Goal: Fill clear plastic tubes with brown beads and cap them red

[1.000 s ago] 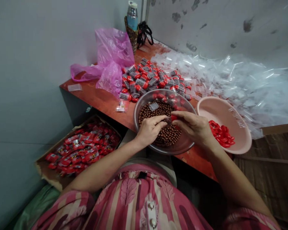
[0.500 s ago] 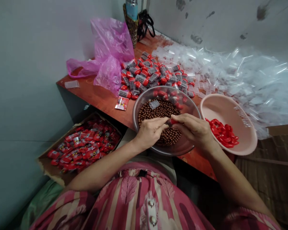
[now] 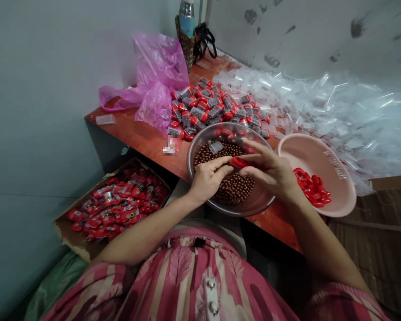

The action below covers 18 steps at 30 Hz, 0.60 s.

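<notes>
Over a clear bowl [image 3: 191, 156] of brown beads [image 3: 235, 189], my left hand [image 3: 209, 180] pinches a small container whose red cap [image 3: 239, 162] shows past the fingertips. My right hand [image 3: 270, 169] is beside the cap with its fingers spread, the thumb and a finger close to the red part. Whether they touch it is hard to tell. An open clear tube [image 3: 215, 147] lies on the beads. Behind the bowl is a pile of filled, red-capped containers [image 3: 217, 104].
A pink basin [image 3: 344, 196] with red caps [image 3: 312, 187] stands at the right. Clear tubes [image 3: 321, 107] are heaped behind it. A purple bag [image 3: 157, 89] and a bottle [image 3: 187, 22] are at the back left. A carton [image 3: 70, 240] of red packets [image 3: 116, 205] sits lower left.
My right hand's fingers have spread and lifted from around the container, leaving its red cap in plain view. My left hand has stayed nearly in place. The view has shifted slightly.
</notes>
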Each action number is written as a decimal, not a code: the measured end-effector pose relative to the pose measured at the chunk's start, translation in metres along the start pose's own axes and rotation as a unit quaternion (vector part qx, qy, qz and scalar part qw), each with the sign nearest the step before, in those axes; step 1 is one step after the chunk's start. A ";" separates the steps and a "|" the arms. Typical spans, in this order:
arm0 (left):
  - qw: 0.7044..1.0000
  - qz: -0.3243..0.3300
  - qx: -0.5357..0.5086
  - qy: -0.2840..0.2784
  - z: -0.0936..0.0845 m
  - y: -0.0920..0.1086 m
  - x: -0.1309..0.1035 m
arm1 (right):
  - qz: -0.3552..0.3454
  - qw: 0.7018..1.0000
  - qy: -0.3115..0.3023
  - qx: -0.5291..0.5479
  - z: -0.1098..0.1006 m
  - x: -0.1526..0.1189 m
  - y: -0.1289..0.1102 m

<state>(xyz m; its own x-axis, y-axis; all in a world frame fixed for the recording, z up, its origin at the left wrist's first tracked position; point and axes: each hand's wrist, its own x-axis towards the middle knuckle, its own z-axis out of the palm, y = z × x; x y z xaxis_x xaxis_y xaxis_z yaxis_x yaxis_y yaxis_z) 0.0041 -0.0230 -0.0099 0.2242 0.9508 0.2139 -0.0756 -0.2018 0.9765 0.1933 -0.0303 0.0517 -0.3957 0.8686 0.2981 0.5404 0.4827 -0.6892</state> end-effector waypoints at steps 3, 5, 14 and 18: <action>0.981 -0.079 -0.177 0.011 0.000 -0.004 0.006 | 0.094 0.970 0.033 0.221 -0.007 -0.011 0.004; 0.968 -0.105 -0.226 0.012 0.000 -0.007 0.007 | 0.126 0.942 0.063 0.303 -0.007 -0.020 0.012; 0.998 0.060 0.010 -0.008 0.000 -0.003 -0.002 | 0.239 0.893 0.048 0.379 0.011 -0.007 0.018; 0.995 0.084 0.052 0.003 -0.001 -0.004 -0.003 | 0.314 0.803 -0.064 0.503 0.023 0.001 0.010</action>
<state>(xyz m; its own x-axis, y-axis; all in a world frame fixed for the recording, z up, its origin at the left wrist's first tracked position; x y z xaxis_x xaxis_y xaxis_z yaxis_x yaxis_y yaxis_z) 0.0030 -0.0244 -0.0145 0.2117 0.9024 0.3752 -0.0105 -0.3818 0.9242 0.1810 -0.0272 0.0301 -0.3872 0.8556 -0.3435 -0.1836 -0.4367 -0.8807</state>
